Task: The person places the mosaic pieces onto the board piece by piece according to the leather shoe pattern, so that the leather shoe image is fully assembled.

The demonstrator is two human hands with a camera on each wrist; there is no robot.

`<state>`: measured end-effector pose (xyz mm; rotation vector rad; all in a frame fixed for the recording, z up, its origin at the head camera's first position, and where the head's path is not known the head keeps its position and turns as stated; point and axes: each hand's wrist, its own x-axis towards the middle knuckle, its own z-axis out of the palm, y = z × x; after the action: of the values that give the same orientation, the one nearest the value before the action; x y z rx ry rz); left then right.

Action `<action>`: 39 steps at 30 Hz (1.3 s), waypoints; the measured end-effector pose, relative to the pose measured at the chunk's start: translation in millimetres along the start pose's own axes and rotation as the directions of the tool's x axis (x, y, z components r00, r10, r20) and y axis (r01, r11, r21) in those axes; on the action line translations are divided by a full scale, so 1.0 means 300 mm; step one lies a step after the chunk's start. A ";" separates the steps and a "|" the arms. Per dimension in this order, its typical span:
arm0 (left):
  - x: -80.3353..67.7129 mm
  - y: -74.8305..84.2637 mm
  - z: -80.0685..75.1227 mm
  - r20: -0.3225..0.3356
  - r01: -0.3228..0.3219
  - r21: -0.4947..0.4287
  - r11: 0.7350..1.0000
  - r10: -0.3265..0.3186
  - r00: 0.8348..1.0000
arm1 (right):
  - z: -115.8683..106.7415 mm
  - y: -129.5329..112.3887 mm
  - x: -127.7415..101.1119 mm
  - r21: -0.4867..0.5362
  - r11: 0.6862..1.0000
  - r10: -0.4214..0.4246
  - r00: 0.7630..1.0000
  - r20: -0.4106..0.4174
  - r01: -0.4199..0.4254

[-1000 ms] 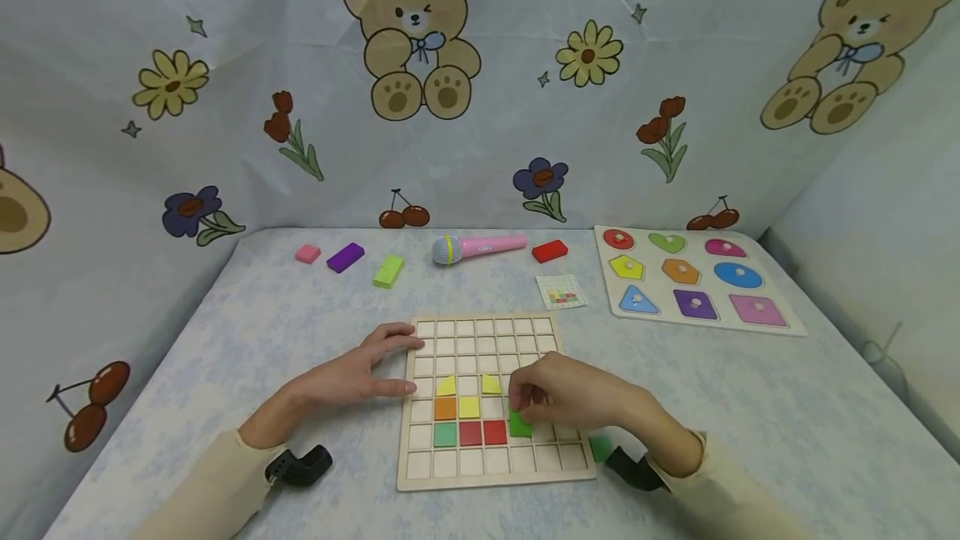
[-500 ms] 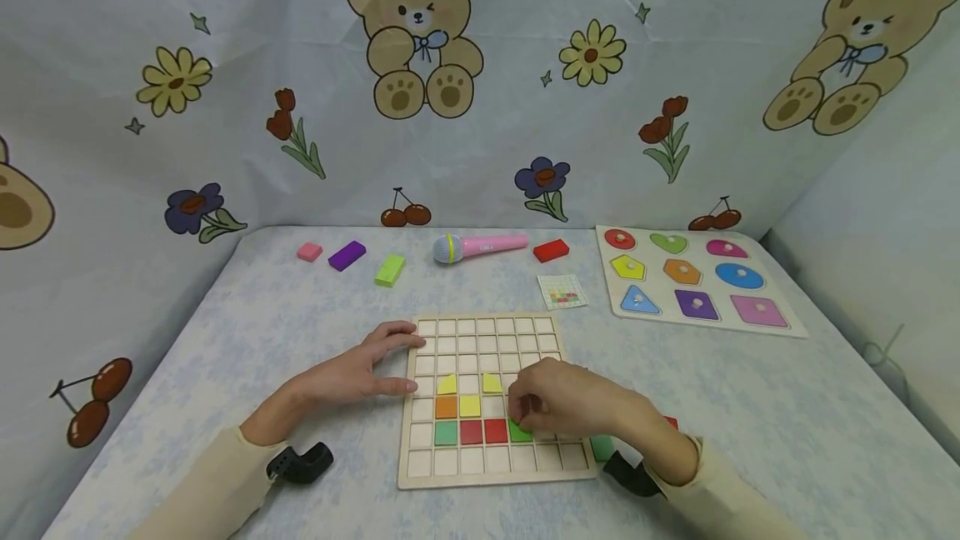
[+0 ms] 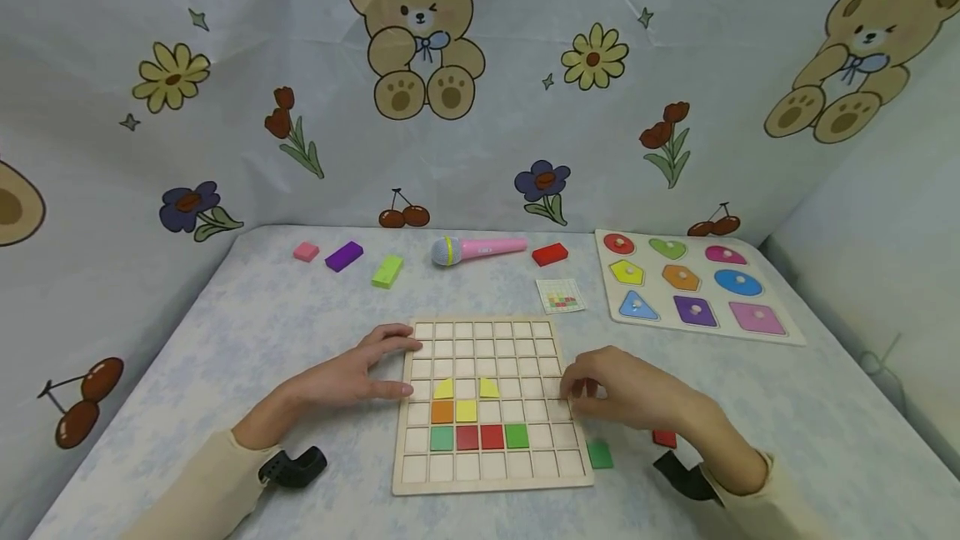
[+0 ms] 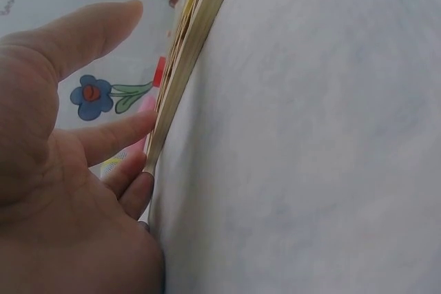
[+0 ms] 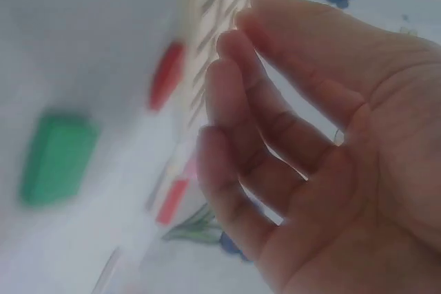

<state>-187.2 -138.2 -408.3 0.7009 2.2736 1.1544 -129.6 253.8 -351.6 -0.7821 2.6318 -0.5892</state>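
A wooden grid board (image 3: 487, 477) lies in front of me. It holds two yellow pieces (image 3: 444, 389), an orange tile (image 3: 442, 412) beside a yellow tile (image 3: 466, 411), and a row of green, red, red and a green tile (image 3: 517, 436). My left hand (image 3: 360, 373) rests flat against the board's left edge (image 4: 186, 67), fingers straight. My right hand (image 3: 622, 394) hovers by the board's right edge, fingers loosely bent and empty (image 5: 275, 135). A loose green tile (image 3: 599, 453) and a red tile (image 3: 663, 438) lie on the table beneath it.
Along the back lie a pink block (image 3: 306, 252), purple block (image 3: 344, 256), lime block (image 3: 387, 271), pink toy microphone (image 3: 480, 249) and red block (image 3: 550, 254). A small pattern card (image 3: 561, 296) and a shape puzzle board (image 3: 693, 286) sit to the right.
My right hand set the green tile into the cell right of the red tiles, let go and drew back to the right. The left hand stayed put.
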 end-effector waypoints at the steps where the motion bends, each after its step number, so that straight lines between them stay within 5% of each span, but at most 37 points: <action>1: 0.000 0.001 0.000 0.001 0.000 -0.001 1.000 0.000 1.000 | -0.003 0.013 -0.013 -0.001 1.000 0.012 1.000 -0.007 -0.012; 10: 0.000 0.005 -0.001 0.002 -0.001 0.003 1.000 0.001 1.000 | -0.015 0.102 -0.103 -0.008 0.980 0.196 0.980 -0.039 -0.197; 16: -0.008 0.001 -0.005 -0.001 -0.008 0.013 1.000 0.008 1.000 | -0.005 0.133 -0.126 -0.007 0.970 0.241 0.970 -0.041 -0.242; 29: -0.002 0.000 -0.001 0.004 -0.017 0.012 1.000 0.017 1.000 | 0.001 0.155 -0.132 0.000 0.982 0.191 0.981 -0.032 -0.191; 39: -0.001 0.001 -0.001 0.010 -0.024 0.013 1.000 0.023 1.000 | -0.036 0.089 -0.087 0.013 0.997 0.083 0.996 -0.039 -0.082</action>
<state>-187.3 -138.4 -407.8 0.7386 2.2723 1.1454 -125.0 292.3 -350.0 -0.6609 2.6793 -0.6028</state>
